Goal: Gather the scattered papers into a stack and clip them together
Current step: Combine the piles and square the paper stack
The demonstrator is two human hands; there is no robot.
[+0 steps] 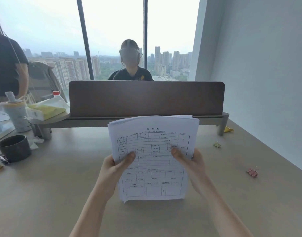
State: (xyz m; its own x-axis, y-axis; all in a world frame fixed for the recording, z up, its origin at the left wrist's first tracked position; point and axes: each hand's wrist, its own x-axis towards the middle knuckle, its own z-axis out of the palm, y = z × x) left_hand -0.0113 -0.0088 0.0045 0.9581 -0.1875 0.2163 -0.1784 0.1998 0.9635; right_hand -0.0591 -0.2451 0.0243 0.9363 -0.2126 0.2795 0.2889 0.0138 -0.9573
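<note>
gripping paper stack (152,156) upright, left hand (112,166) and right hand (192,164) thumbs in front, fingers hidden behind

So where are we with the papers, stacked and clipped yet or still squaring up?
Gathering looks done: the papers form one stack, held upright on the desk. In hand: the left hand and right hand grip its side edges; the top edges are still slightly uneven. Left: clipping. No clip shows on the stack; the green binder clip and pink binder clip lie on the desk to the right.
</note>
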